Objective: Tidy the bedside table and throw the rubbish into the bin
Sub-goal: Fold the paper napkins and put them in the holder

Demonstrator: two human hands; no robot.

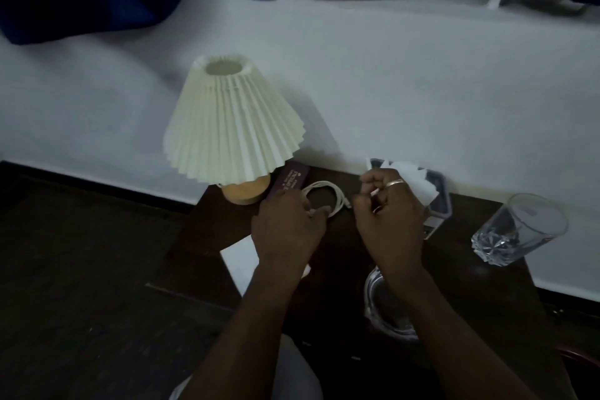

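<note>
On the dark bedside table (470,269) lies a coiled white cable (324,188). My left hand (287,227) rests on the coil's near side, fingers curled on the cable. My right hand (388,214), with a ring on one finger, pinches the cable's end just right of the coil. Behind that hand a white tissue (418,182) sticks out of a clear tissue box (440,201). A dark purple booklet (287,183) lies beside the lamp. A white paper sheet (242,261) lies partly under my left forearm.
A pleated cream lamp (227,123) on a wooden base stands at the table's left rear. A clear drinking glass (516,230) stands at the right. A clear glass dish (383,308) sits under my right forearm. White wall behind, dark floor to the left.
</note>
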